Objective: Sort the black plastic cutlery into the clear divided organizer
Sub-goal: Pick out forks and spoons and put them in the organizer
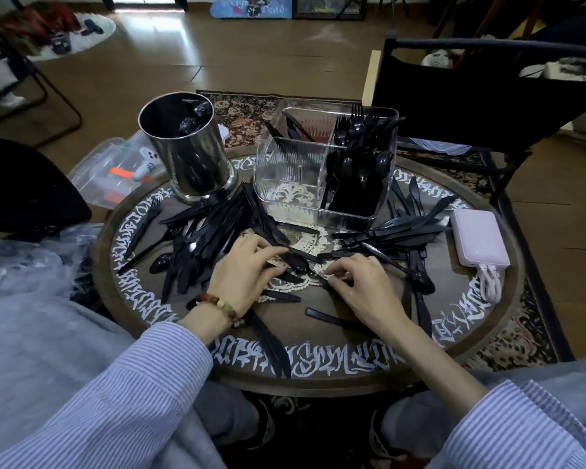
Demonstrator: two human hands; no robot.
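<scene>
Your left hand (247,265) lies over the near edge of the big heap of black cutlery (203,231) at centre left of the frame, fingers curled down onto the pieces and resting on a black spoon (296,262) that lies between your two hands. Whether those fingers actually pinch the spoon's bowl end or only press on it, I cannot tell. Your right hand (362,286), just right of centre, has its fingertips bent round the spoon's thin handle end, so you seem to be lifting one piece free by both ends rather than dragging it through the pile.

The clear divided organizer (325,170) stands upright at upper centre, just beyond the heaps, close enough for you to reach. Its right compartments already hold forks at the back and spoons in front, handles down, while a few knives lean in the rear left cell; the front left cell looks bare. That layout tells you this spoon likely belongs front right.

A second spread of cutlery (396,231) fans out at centre right beside a pink power bank (479,238), and a steel cylinder (190,147) stands at upper left on the round lettered table (318,367). Much is still unsorted.
</scene>
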